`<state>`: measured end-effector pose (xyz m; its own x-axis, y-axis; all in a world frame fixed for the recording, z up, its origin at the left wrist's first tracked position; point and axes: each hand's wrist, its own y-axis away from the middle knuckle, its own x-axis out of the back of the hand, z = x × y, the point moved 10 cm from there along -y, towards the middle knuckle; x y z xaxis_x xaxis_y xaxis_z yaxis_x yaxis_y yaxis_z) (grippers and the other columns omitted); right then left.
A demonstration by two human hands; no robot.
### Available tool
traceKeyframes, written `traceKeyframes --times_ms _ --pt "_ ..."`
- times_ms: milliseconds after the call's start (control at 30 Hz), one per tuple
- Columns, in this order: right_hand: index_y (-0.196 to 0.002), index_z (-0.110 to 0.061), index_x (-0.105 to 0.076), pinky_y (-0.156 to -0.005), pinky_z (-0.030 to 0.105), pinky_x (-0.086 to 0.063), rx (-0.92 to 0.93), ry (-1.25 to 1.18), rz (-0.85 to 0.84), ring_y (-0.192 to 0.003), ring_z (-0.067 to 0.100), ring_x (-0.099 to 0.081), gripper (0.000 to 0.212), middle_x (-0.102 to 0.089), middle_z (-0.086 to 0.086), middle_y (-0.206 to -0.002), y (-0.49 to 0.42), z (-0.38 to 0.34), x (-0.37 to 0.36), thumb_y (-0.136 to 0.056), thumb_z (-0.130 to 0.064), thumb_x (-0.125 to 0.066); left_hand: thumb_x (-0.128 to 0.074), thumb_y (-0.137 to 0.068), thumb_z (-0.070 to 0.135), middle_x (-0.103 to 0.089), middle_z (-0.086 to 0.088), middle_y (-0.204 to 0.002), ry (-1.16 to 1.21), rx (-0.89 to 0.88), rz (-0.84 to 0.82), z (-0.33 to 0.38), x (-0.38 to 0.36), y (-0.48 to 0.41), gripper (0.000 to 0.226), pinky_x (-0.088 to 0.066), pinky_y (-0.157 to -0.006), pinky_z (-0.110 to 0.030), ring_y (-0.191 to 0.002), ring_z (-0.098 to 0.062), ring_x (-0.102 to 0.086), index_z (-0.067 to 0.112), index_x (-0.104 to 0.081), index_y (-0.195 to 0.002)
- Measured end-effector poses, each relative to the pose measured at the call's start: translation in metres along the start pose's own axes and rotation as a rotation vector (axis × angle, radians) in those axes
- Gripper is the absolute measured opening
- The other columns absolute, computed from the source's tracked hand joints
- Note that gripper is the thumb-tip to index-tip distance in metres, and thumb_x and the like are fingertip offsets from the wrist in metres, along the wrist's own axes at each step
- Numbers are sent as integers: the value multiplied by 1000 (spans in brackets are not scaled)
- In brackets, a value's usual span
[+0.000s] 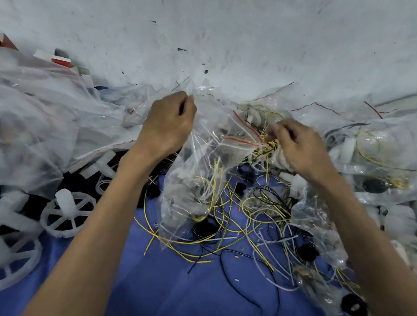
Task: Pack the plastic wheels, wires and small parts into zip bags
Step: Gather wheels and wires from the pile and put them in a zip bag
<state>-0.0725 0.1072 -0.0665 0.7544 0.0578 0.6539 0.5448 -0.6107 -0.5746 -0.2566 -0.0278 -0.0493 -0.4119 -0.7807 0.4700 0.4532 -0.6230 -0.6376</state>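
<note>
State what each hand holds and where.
Left hand grips the clear zip bag by its top edge. Right hand pinches the bag's mouth beside a yellow wire bundle; whether it holds wires too cannot be told.

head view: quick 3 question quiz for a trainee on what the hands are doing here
1. True or false: the left hand pinches the edge of the bag.
2. What does the right hand hold? A) a wheel B) a bunch of wires at the bag's mouth C) nothing
3. Fill in: the cloth below the hands is ___.

Key: 1 true; 2 B; 3 blue
</note>
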Motion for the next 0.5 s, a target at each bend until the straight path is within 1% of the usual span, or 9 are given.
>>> traceKeyframes --times_ms 67,100,167,200,233,267,333,433,500 --pt "-111 -7 -63 -59 11 -39 -121 200 -301 -70 3 -54 27 -66 13 -101 16 41 -31 -93 -26 -54 -36 -100 21 -40 1 -57 21 -4 -1 0 -2 0 40 -26 -47 -19 -52 -9 -34 17 -35 -61" --pt "-123 -6 -56 -73 16 -44 -170 296 -444 -88 14 -58 37 -60 17 -117 28 56 -44 -92 -26 -57 -37 -100 21 -39 2 -57 31 -8 1 1 -3 0 40 -26 -46 -18 -52 -9 -33 17 -34 -60" --pt "-144 -12 -31 -106 32 -33 -221 460 -627 -131 29 -36 65 -29 17 -148 53 81 -58 -88 -28 -61 -38 -99 21 -38 1 -55 39 -9 -8 3 -8 0 40 -26 -46 -17 -51 -9 -32 16 -34 -60" --pt "-147 -17 -23 -112 37 -25 -209 507 -634 -138 29 -24 74 -17 15 -153 60 86 -57 -86 -29 -63 -38 -99 22 -39 1 -55 39 -4 -13 2 -9 0 39 -27 -45 -16 -50 -8 -32 15 -35 -60" --pt "-147 -21 -25 -111 39 -26 -181 549 -605 -138 29 -25 74 -19 13 -152 65 86 -51 -85 -28 -66 -38 -99 22 -40 2 -55 38 1 -16 1 -10 0 39 -27 -45 -15 -49 -7 -33 14 -36 -61" --pt "-142 -23 -37 -105 38 -35 -141 581 -579 -131 26 -37 66 -34 11 -144 69 86 -42 -83 -26 -67 -38 -99 22 -40 2 -55 36 4 -16 1 -10 0 39 -27 -45 -15 -49 -7 -33 14 -37 -61" --pt "-117 -27 -61 -82 25 -49 -129 542 -726 -97 11 -58 40 -62 -6 -109 90 89 -35 -79 -23 -71 -38 -99 22 -40 2 -55 41 3 -14 1 -10 0 39 -27 -45 -16 -51 -8 -34 14 -37 -61" --pt "-97 -33 -62 -65 17 -43 -93 568 -1079 -74 0 -54 28 -56 -18 -80 140 89 -44 -73 -24 -74 -38 -99 21 -41 -1 -57 59 -14 -39 4 -13 1 38 -27 -48 -20 -54 -12 -35 8 -40 -63" --pt "-79 -35 -52 -60 22 -41 -20 634 -996 -72 4 -51 23 -50 -16 -73 142 84 -43 -74 -21 -69 -38 -99 22 -44 -7 -59 70 -20 -53 6 -13 1 39 -32 -54 -28 -57 -16 -38 -1 -44 -68"
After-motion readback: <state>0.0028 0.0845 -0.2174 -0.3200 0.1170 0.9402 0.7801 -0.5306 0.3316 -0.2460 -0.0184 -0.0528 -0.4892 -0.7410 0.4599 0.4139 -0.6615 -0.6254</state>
